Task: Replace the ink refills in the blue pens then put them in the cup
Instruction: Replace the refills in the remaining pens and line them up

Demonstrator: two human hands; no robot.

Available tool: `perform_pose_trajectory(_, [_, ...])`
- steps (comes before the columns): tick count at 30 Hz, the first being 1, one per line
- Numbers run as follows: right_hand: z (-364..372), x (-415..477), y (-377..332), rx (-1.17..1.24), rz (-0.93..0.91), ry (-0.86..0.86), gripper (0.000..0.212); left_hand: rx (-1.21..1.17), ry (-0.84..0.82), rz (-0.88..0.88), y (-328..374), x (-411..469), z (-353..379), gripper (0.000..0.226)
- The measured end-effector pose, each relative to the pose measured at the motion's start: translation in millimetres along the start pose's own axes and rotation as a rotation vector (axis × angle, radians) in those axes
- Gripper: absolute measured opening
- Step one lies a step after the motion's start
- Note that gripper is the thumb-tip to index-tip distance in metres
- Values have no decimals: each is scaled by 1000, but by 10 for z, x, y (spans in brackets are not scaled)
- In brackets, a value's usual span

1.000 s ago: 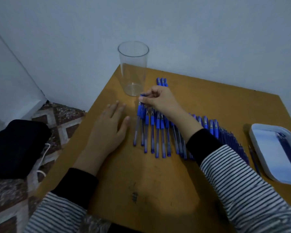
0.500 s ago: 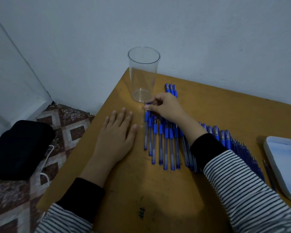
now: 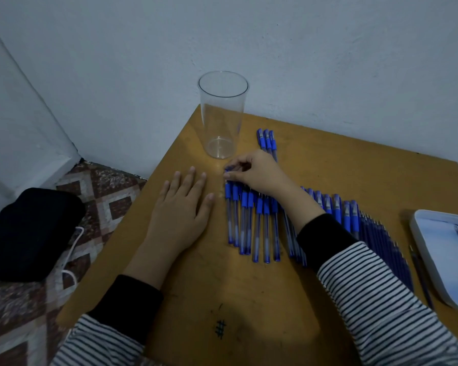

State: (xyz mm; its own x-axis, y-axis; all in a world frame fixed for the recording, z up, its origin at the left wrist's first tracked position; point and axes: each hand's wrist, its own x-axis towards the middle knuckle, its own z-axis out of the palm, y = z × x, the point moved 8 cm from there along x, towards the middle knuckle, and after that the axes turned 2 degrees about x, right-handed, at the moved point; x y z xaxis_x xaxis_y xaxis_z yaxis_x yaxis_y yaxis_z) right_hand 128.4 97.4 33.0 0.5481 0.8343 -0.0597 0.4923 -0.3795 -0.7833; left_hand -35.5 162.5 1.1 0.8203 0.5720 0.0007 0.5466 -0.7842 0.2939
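Note:
Several blue capped pens [image 3: 251,223] lie side by side in a row on the wooden table [image 3: 222,286]. A clear plastic cup [image 3: 221,114] stands upright and holds nothing at the table's far left corner. My right hand [image 3: 257,173] reaches over the row and pinches the cap end of the leftmost pen between thumb and fingertips, just in front of the cup. My left hand [image 3: 181,215] lies flat, palm down, on the table left of the pens. A row of blue refills [image 3: 381,241] lies right of my right forearm.
A white tray [image 3: 444,249] sits at the table's right edge, with a thin dark refill [image 3: 421,278] beside it. Three more blue pens [image 3: 267,141] lie behind my right hand. A black bag [image 3: 27,233] rests on the patterned floor to the left.
The camera view has shifted slightly, so everything sits lower and further right in view. My right hand stays at the cap end of the leftmost pen; my left hand remains flat.

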Motion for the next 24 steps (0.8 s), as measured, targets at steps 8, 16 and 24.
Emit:
perform_pose_trajectory(8, [-117,-120,-19,68,-4,17,21,-49,-37,-11,32,6,-28,62])
perform_pose_trajectory(16, [-847,-288,365,241,106,333,16,-336,55,123,433,-16,-88,55])
perform_pose_trajectory(24, [-875,-281,596,79,207,362,23,-419,52,258,678,-49,-37,62])
